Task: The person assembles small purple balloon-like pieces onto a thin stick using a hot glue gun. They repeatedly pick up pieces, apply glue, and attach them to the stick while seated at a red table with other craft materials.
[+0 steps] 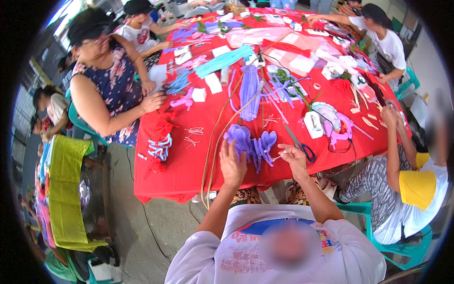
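Note:
My left hand [232,163] rests at the near side of a purple pipe-cleaner flower [238,136] on the red tablecloth [170,177]; whether it grips the flower is unclear. Looped purple pipe-cleaner pieces [264,143] lie between my hands. My right hand [293,159] pinches a small, thin whitish piece [278,157] between thumb and finger. Scissors with dark blue handles [308,152] lie just beyond my right hand. Farther up are a bundle of purple pipe cleaners [249,94] and a light blue bundle [225,61]. Thin whitish ties [194,132] lie to the left.
Pink glue guns [184,100] lie at left and, with a cord, at right [345,129], near a white boxy device [313,124]. A long tan cord [215,142] crosses the table left of my hands. Co-workers sit at left [106,78] and right [408,177].

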Demonstrator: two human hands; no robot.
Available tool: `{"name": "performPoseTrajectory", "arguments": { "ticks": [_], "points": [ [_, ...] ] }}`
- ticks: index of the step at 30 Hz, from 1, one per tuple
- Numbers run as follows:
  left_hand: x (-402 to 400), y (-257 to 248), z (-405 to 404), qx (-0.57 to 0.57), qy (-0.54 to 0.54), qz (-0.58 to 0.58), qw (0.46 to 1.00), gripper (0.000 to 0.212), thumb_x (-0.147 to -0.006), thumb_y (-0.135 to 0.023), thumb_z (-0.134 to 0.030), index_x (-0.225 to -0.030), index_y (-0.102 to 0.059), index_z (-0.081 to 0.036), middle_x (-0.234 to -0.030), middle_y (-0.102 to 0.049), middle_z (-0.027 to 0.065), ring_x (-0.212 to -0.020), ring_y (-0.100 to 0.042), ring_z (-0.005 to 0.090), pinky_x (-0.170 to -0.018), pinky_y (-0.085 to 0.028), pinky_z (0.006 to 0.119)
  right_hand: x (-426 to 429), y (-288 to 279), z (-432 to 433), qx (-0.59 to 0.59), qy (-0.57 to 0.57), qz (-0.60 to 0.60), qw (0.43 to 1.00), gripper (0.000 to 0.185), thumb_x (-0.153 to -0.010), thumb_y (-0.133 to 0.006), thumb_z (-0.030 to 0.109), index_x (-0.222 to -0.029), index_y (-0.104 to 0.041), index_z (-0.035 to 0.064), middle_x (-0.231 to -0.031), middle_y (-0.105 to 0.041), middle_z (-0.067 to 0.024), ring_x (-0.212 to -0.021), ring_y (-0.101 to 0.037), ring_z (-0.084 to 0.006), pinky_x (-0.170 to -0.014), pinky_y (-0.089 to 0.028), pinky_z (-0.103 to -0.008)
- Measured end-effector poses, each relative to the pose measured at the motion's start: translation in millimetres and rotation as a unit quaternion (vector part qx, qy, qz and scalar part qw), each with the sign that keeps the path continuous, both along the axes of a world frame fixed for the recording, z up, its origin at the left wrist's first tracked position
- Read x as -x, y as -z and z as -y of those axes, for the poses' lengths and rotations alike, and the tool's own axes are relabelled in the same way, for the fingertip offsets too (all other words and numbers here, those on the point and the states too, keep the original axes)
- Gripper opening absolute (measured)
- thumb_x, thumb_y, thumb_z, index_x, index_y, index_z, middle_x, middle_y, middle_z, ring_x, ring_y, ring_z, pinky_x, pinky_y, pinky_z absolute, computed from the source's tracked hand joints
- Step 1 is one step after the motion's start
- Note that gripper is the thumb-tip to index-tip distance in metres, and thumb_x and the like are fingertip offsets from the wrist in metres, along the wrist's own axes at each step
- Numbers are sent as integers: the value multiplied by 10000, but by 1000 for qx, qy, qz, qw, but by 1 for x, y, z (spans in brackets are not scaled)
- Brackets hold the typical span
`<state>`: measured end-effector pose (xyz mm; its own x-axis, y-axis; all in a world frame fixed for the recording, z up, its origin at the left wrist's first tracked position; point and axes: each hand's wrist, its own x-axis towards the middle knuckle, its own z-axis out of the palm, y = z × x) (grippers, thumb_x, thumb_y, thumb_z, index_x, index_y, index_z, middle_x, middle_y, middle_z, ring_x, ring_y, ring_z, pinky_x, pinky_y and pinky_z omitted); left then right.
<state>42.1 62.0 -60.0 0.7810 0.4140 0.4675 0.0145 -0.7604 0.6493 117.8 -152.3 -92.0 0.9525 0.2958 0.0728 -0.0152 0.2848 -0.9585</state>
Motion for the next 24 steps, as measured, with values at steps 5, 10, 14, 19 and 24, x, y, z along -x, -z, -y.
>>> {"name": "performPoseTrajectory", "arguments": {
  "ticks": [5,10,14,19,24],
  "points": [
    [4,-9,-13,-33,18,98,994,407,-758,-644,12,-1148,-549,-58,-1050,-583,166,-969,-567,309,-829,-460,411,3,14,3,-21,8,79,997,73,-791,-632,-46,-811,-599,17,-1054,-602,-103,-928,-563,-141,-812,-464,-269],
    [-1,-48,8,128,93,24,987,450,-736,-569,101,-1161,-556,-45,-966,-606,128,-828,-588,221,-698,-475,318,2,13,11,50,-22,102,993,94,-772,-635,-67,-810,-580,-1,-987,-600,-100,-894,-588,-148,-763,-506,-259],
    [-29,-48,25,-42,173,83,980,457,-701,-588,81,-1140,-572,-44,-1089,-577,144,-1018,-526,328,-869,-439,385,6,11,14,76,-38,120,989,105,-775,-640,-60,-789,-579,23,-974,-600,-81,-855,-589,-132,-753,-497,-252],
    [-107,-45,40,-150,268,69,949,265,-733,-622,-20,-994,-634,-57,-1019,-611,125,-978,-543,321,-855,-451,398,4,9,16,115,-47,194,973,113,-758,-660,-60,-782,-577,12,-918,-601,-83,-851,-597,-156,-731,-494,-268],
    [-193,-31,58,-186,269,3,945,115,-763,-615,-106,-862,-664,-74,-883,-650,125,-859,-594,328,-796,-480,423,3,6,15,103,-48,192,975,113,-709,-669,-55,-744,-577,-1,-841,-596,-82,-789,-603,-191,-704,-493,-301]
  ]
}}
